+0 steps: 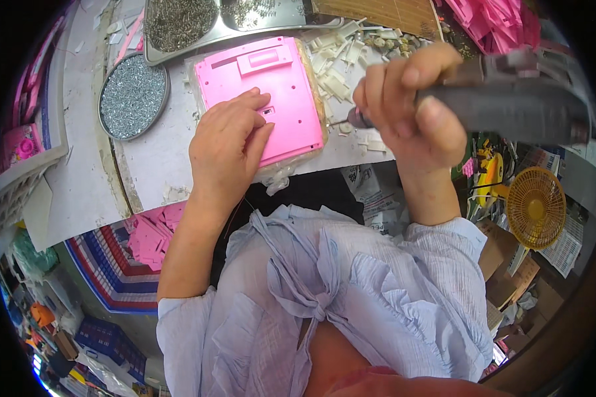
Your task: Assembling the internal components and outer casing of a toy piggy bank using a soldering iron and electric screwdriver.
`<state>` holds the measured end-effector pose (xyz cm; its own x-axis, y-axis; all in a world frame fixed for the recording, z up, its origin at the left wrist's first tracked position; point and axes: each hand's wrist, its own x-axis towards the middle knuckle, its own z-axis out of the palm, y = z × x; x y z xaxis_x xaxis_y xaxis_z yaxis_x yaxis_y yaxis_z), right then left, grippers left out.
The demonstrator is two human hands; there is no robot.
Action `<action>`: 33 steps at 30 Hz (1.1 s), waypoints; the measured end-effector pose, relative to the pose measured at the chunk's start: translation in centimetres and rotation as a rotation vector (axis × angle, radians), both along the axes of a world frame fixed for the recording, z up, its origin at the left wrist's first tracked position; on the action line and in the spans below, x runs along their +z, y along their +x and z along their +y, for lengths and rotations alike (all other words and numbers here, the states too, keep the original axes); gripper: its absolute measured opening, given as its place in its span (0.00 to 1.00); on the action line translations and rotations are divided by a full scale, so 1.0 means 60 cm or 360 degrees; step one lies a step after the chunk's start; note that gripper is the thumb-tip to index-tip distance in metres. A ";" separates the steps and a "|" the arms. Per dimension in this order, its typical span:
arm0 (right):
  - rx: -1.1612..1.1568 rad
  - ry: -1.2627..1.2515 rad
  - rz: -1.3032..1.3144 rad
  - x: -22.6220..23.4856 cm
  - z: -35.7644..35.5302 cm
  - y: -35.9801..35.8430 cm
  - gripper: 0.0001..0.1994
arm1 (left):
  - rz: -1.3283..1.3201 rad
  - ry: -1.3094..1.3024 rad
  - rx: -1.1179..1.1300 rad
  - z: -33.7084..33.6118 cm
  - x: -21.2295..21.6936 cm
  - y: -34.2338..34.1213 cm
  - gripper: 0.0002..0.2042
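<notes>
A pink plastic casing [285, 86] with small screw holes lies on a plastic-wrapped pad on the table. My left hand [228, 135] rests on its left side, fingers extended and thumb apart, beside a little switch slot [267, 112] near the panel's middle. Off the casing's right side, my right hand [410, 106] is wrapped around a dark electric screwdriver [510, 109]. The tool lies sideways in the grip, its tip [357, 119] toward the casing and its body slightly blurred.
A round dish of silvery screws [134, 96] stands left of the casing. Behind is a metal tray [245, 30] with springs and small metal parts. White plastic pieces [338, 56] lie scattered at the right. A yellow fan [536, 206] and a striped bin [106, 264] of pink parts flank me.
</notes>
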<state>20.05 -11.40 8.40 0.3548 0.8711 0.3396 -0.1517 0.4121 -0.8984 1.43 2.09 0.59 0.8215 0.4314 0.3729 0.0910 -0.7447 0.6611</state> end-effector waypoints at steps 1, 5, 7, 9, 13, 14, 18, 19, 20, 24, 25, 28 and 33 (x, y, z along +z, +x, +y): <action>-0.0045 -0.0077 0.0016 -0.004 -0.010 -0.013 0.13 | -0.0005 0.0010 0.0002 -0.001 -0.003 -0.001 0.07; 0.0038 -0.0090 0.0029 -0.023 -0.041 -0.038 0.12 | -0.0059 0.0033 -0.0017 -0.002 -0.011 -0.001 0.07; 0.0159 -0.0014 0.0034 -0.032 -0.044 -0.037 0.12 | -0.0081 0.0044 -0.0030 -0.001 -0.012 0.000 0.07; 0.0118 -0.0032 -0.0010 -0.032 -0.044 -0.043 0.10 | -0.0090 0.0058 -0.0039 -0.001 -0.014 -0.001 0.06; 0.0076 0.0029 -0.0297 -0.051 -0.027 -0.049 0.07 | -0.0091 0.0092 -0.0046 0.000 -0.018 -0.002 0.06; 0.0026 0.0036 -0.0366 -0.050 -0.022 -0.058 0.07 | -0.0087 0.0088 -0.0050 -0.001 -0.018 -0.002 0.06; 0.0172 -0.0059 -0.0558 -0.049 -0.015 -0.037 0.09 | -0.0087 0.0076 -0.0026 -0.002 -0.017 -0.005 0.07; 0.0244 -0.0046 -0.0454 -0.039 -0.002 -0.026 0.09 | -0.0105 0.0069 -0.0024 0.001 -0.015 -0.001 0.07; 0.0306 -0.0042 -0.0338 -0.028 0.006 -0.021 0.09 | -0.0114 0.0062 -0.0033 0.004 -0.013 0.001 0.07; 0.0232 -0.0055 -0.0466 -0.032 0.030 -0.021 0.09 | -0.0104 0.0036 -0.0028 -0.003 -0.011 -0.007 0.07; 0.0168 -0.0127 -0.0547 -0.038 0.032 -0.029 0.08 | -0.0106 0.0033 -0.0013 -0.003 -0.012 -0.005 0.06; 0.0148 -0.0088 -0.0603 -0.044 0.042 -0.030 0.08 | -0.0154 0.0013 -0.0029 0.000 -0.016 0.000 0.07; 0.0285 -0.0036 -0.0496 -0.027 0.070 -0.005 0.12 | -0.0135 0.0050 -0.0077 0.005 -0.020 -0.005 0.06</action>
<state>19.75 -7.18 6.78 0.0783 0.9185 0.3876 0.0631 0.3835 -0.9214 1.14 2.41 -0.60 0.8060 0.3789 0.4548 -0.0009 -0.7675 0.6410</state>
